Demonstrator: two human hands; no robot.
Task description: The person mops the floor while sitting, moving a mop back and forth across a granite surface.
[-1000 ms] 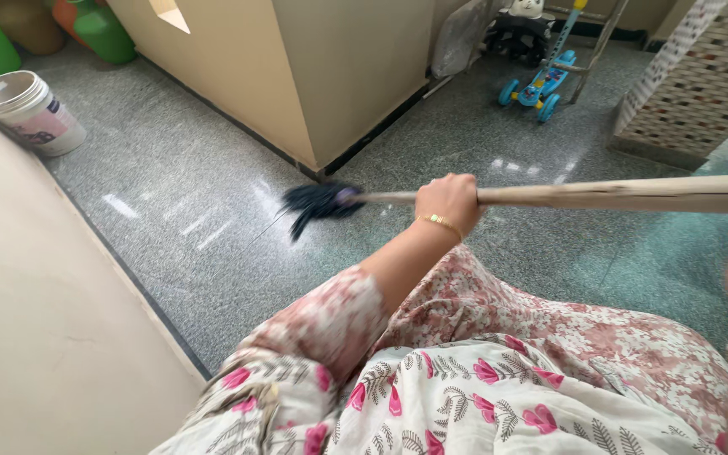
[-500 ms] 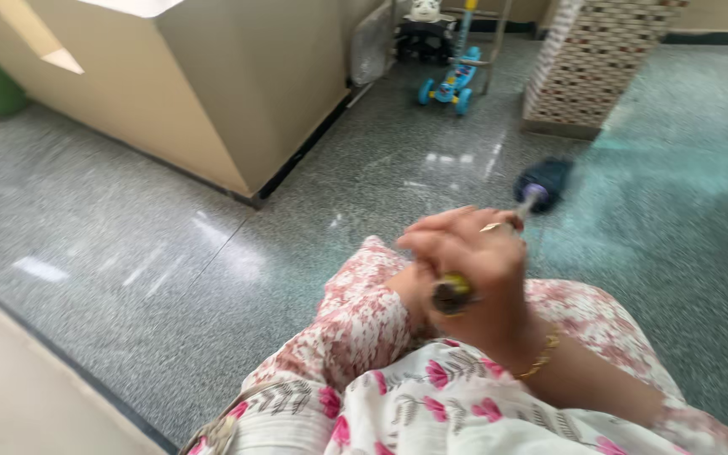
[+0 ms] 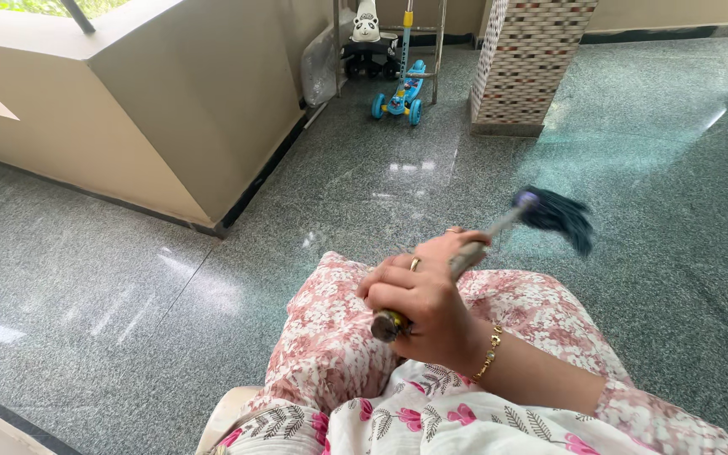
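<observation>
Both hands, right [image 3: 423,307] nearest and left [image 3: 448,246] beyond, clench the mop handle [image 3: 473,248], its head [image 3: 556,215] lifted off the part-wet floor [image 3: 634,152].

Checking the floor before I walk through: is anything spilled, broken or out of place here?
Nothing stands out. The floor shows only glossy reflections, no puddle or debris. The scooter stands upright by the pillar. Both hands grip the mop, whose head is blurred.

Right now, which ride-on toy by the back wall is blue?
The blue kick scooter with the upright handlebar; the black ride-on toy with a panda head stands left of it.
</observation>
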